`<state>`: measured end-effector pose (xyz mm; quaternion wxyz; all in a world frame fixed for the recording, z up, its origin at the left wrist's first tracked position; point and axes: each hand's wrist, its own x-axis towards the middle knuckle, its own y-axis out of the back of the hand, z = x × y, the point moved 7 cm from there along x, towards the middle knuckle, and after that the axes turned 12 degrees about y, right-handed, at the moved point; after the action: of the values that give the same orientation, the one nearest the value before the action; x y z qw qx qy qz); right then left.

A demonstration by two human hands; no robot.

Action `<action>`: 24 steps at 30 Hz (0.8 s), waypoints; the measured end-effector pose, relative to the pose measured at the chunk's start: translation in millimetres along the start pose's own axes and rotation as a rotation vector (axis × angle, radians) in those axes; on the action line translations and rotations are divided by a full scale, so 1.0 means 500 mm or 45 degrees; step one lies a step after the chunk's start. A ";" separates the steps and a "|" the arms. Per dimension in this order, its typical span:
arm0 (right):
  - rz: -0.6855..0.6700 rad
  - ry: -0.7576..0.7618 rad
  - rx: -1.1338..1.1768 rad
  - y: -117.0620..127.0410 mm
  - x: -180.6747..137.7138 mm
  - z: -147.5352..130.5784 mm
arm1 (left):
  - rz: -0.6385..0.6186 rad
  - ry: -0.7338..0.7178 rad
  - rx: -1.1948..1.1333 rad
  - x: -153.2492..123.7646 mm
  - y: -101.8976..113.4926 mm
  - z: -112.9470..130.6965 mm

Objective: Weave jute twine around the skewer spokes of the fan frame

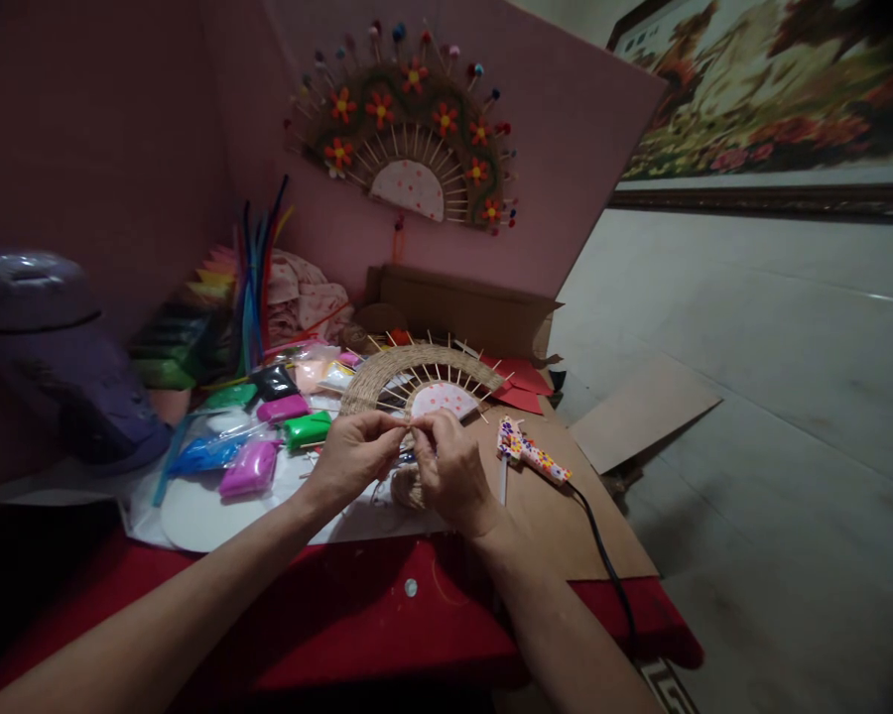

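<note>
Both the left hand and right hand hold pinched fingers close together (anything between them is too small to tell) by the near edge of the fan on the tabletop, seemingly fine handwork whose next move calls for steadiness.

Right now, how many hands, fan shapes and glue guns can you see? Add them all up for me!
Hands: 2 (left hand, right hand)
Fan shapes: 2 (upper fan, lower fan)
Glue gun: 1
Total: 5
</note>
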<state>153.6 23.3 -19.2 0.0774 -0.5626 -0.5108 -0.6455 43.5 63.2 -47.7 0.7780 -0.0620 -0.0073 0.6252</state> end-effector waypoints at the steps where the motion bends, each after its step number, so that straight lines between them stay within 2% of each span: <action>1: -0.001 -0.020 -0.024 -0.003 -0.001 0.002 | -0.001 0.003 -0.004 -0.001 -0.001 0.000; 5: 0.071 -0.134 -0.096 -0.001 -0.008 0.042 | -0.010 0.043 -0.029 -0.008 -0.004 0.004; 8: 0.260 -0.353 -0.221 0.034 -0.017 0.097 | -0.023 0.079 -0.098 -0.010 0.000 0.003; 10: 0.342 -0.473 -0.199 0.053 -0.019 0.114 | -0.065 0.112 -0.155 -0.007 0.000 -0.004; 13: 0.341 -0.479 -0.034 0.057 -0.009 0.092 | -0.112 0.153 -0.220 0.001 -0.001 -0.013; 16: 0.313 -0.453 0.023 0.053 -0.005 0.061 | -0.085 0.192 -0.263 0.004 0.002 -0.019; 21: 0.312 -0.478 0.194 0.043 -0.018 0.056 | -0.039 0.231 -0.283 0.002 0.005 -0.016; 24: 0.303 -0.396 0.370 0.034 -0.019 0.045 | -0.047 0.221 -0.288 0.002 0.005 -0.013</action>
<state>182.9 27.5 -20.7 0.1534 -0.6942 -0.5342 -0.4573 42.0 63.9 -54.5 0.7751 -0.2030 -0.0116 0.5982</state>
